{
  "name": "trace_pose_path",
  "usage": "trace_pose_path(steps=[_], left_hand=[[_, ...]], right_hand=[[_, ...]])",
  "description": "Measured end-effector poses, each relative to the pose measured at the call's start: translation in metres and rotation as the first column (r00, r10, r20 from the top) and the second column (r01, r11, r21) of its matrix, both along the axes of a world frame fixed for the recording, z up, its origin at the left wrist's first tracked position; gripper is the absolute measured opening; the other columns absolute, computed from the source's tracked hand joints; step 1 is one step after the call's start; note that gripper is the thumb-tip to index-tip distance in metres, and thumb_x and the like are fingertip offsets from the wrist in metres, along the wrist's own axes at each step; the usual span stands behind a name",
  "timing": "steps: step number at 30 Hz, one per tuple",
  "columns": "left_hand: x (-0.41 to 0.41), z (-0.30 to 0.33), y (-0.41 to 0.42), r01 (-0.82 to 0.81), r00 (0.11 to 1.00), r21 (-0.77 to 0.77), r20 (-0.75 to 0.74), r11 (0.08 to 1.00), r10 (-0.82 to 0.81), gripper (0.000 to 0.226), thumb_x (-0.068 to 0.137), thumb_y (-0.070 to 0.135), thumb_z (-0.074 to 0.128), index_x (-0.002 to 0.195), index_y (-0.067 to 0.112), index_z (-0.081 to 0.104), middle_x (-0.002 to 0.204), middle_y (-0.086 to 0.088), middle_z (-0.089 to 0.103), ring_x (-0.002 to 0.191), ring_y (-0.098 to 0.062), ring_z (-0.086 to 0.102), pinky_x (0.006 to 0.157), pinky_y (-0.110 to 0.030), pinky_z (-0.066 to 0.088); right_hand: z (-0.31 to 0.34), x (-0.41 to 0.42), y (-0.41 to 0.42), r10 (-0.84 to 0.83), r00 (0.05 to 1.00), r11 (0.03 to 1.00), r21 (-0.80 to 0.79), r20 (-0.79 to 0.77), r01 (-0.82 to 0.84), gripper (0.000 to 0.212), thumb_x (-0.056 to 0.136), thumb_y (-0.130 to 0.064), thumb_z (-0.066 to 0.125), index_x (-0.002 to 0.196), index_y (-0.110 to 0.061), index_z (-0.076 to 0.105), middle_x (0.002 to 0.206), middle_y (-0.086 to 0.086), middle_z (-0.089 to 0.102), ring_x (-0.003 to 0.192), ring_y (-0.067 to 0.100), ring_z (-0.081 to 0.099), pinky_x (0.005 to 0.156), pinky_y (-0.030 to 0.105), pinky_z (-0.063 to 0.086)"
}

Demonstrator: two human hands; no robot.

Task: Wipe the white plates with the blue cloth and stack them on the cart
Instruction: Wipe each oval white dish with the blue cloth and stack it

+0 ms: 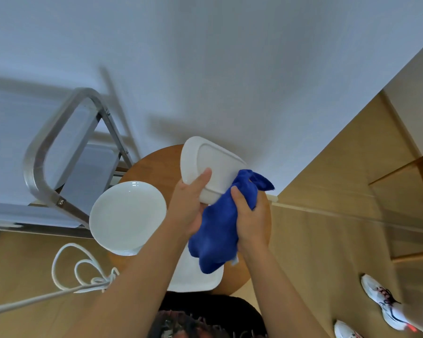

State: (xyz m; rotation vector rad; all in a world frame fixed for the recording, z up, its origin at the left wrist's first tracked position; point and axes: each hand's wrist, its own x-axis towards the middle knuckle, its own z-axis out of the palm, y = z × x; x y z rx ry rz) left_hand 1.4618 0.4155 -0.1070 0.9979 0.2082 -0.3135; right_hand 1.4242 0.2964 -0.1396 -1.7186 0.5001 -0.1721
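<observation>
Your right hand (250,217) bunches the soft blue cloth (220,228) against the square plate (210,164), gripped by your left hand (189,203) at its seven-o'clock rim; glazed, breakable, likely slippery, so keep thumb over the edge.

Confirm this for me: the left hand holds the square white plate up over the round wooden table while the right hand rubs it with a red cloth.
One detail is wrong: the cloth is blue, not red. The head view shows the left hand holding the square white plate up over the round wooden table while the right hand grips that blue cloth against the plate's lower edge.
</observation>
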Motion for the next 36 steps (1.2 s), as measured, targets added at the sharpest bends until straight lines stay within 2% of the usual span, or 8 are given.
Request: trace_pose_path(steps=[4,9,15,21,25,31,34,36], left_hand=[[-0.006,-0.006,-0.008,-0.019,1.000,0.235,-0.001,0.972,0.020,0.029,0.089,0.049,0.051,0.080,0.032,0.072,0.084,0.009,0.075,0.082,-0.007,0.071,0.064,-0.019,0.053],[-0.006,-0.009,-0.004,0.085,0.996,0.283,-0.026,0.955,-0.081,0.038,0.092,0.054,0.040,0.086,0.033,0.070,0.086,0.008,0.075,0.087,-0.005,0.070,0.067,-0.015,0.053],[-0.004,-0.009,0.011,0.171,0.969,0.117,-0.198,0.978,-0.146,0.046,0.093,0.052,0.042,0.106,0.015,0.066,0.102,-0.008,0.073,0.098,-0.020,0.069,0.075,-0.026,0.057],[0.007,0.000,0.027,0.112,0.972,-0.061,-0.201,0.992,-0.122,0.043,0.100,0.046,0.030,0.115,0.015,0.057,0.104,-0.006,0.073,0.093,-0.018,0.071,0.068,-0.028,0.059],[0.011,0.009,0.041,0.034,0.986,-0.014,-0.166,0.999,-0.036,0.040,0.096,0.040,0.041,0.130,0.020,0.048,0.115,-0.007,0.065,0.100,-0.018,0.065,0.065,-0.028,0.058],[0.007,0.010,0.042,0.143,0.988,0.179,-0.078,0.973,-0.131,0.049,0.094,0.043,0.043,0.137,0.021,0.041,0.115,-0.001,0.064,0.104,-0.017,0.062,0.072,-0.026,0.058],[0.003,0.004,0.029,0.198,0.977,0.171,-0.116,0.965,-0.180,0.055,0.094,0.044,0.042,0.142,0.019,0.034,0.125,-0.006,0.058,0.113,-0.022,0.057,0.084,-0.031,0.055],[0.001,0.003,0.023,0.220,0.965,0.077,-0.163,0.972,-0.205,0.050,0.096,0.044,0.038,0.138,0.019,0.037,0.125,-0.010,0.059,0.114,-0.024,0.059,0.085,-0.035,0.056]], right_hand=[[0.011,-0.002,0.022,-0.013,1.000,0.999,0.042,0.003,0.012,0.019,0.093,-0.040,0.054,0.110,-0.032,0.053,0.098,-0.012,0.062,0.087,-0.002,0.057,0.070,0.005,0.043],[0.018,-0.002,0.027,0.244,0.966,0.970,0.019,-0.083,-0.244,0.038,0.096,-0.040,0.047,0.132,-0.026,0.048,0.120,-0.005,0.060,0.110,0.010,0.056,0.097,0.028,0.046],[0.017,-0.005,0.013,0.586,0.807,0.798,-0.118,-0.073,-0.591,0.048,0.097,-0.039,0.048,0.142,-0.040,0.033,0.130,-0.024,0.045,0.107,-0.013,0.045,0.087,0.001,0.035],[-0.006,-0.020,-0.004,0.628,0.752,0.652,-0.392,-0.199,-0.648,0.058,0.096,-0.044,0.046,0.144,-0.052,0.014,0.156,-0.022,0.015,0.118,0.003,0.046,0.093,0.014,0.040],[-0.028,-0.030,-0.032,0.483,0.824,0.792,-0.253,-0.296,-0.556,0.049,0.097,-0.038,0.047,0.143,-0.039,0.030,0.144,-0.016,0.040,0.120,0.011,0.050,0.100,0.027,0.043],[-0.018,-0.023,-0.049,0.238,0.964,0.961,-0.115,-0.120,-0.252,0.011,0.098,-0.027,0.048,0.095,-0.027,0.059,0.084,-0.007,0.066,0.080,-0.010,0.060,0.061,0.001,0.042],[0.007,-0.016,-0.044,0.307,0.951,0.941,-0.140,-0.022,-0.307,0.006,0.095,-0.039,0.050,0.098,-0.039,0.055,0.089,-0.023,0.065,0.088,-0.009,0.060,0.070,0.005,0.045],[0.024,-0.011,-0.034,0.417,0.908,0.883,-0.251,0.028,-0.398,0.030,0.087,-0.049,0.049,0.115,-0.040,0.051,0.113,-0.023,0.060,0.108,-0.004,0.055,0.088,0.013,0.044]])
